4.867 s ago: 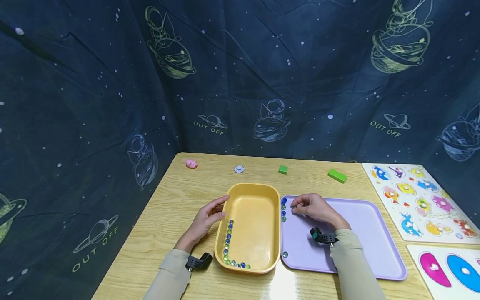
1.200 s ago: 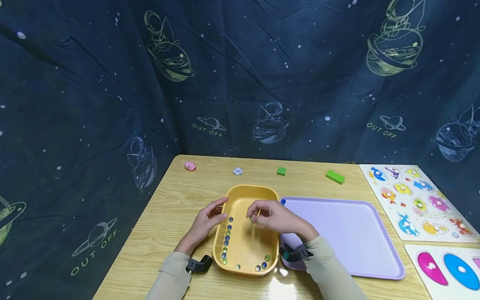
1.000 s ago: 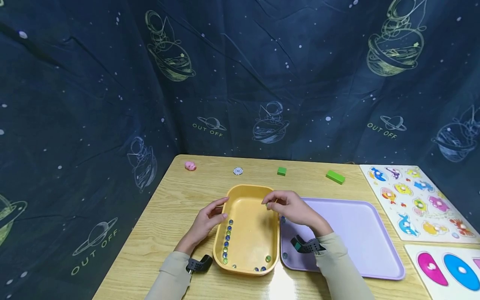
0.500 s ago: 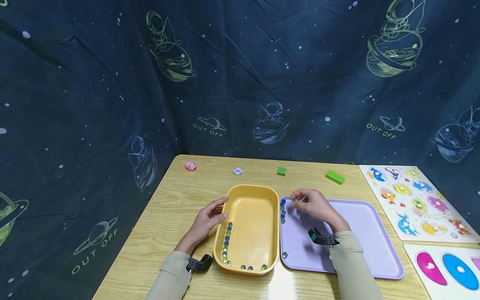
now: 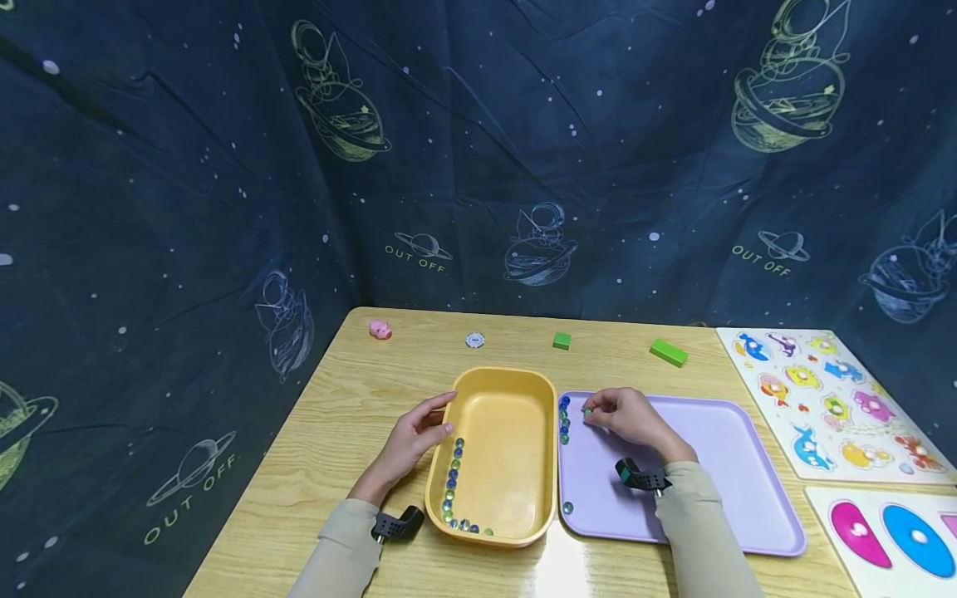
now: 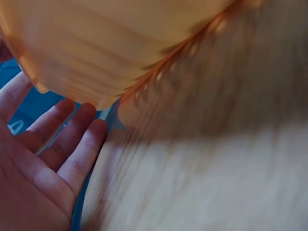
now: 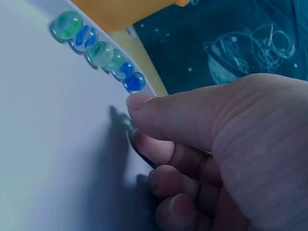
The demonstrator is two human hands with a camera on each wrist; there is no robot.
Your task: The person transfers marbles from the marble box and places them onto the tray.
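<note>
My left hand (image 5: pixel 407 440) rests along the left side of a yellow-orange plastic tub (image 5: pixel 552 465). Its fingers (image 6: pixel 79 149) lie fairly straight against the outer wall in the left wrist view. Inside the tub, glass marbles (image 5: pixel 452 474) line the left wall and the near left corner. My right hand (image 5: pixel 628 415) is low over the lilac tray (image 5: pixel 718 465), thumb and index finger pinching a greenish marble (image 5: pixel 588 411), mostly hidden by the fingertips in the right wrist view. Beside it, a row of blue and green marbles (image 7: pixel 101 54) runs along the tray's left edge.
A lone marble (image 5: pixel 568 507) lies at the tray's near left corner. Along the back stand a pink toy pig (image 5: pixel 380 330), a poker chip (image 5: pixel 474 340), a green square block (image 5: pixel 561 340) and a longer green block (image 5: pixel 669 353). Puzzle boards (image 5: pixel 830 399) lie at right.
My right hand has moved from over the tub back to the tray, then slightly down, with a marble pinched. Marbles in the tub have rolled left along its near wall. The left hand stays put.
</note>
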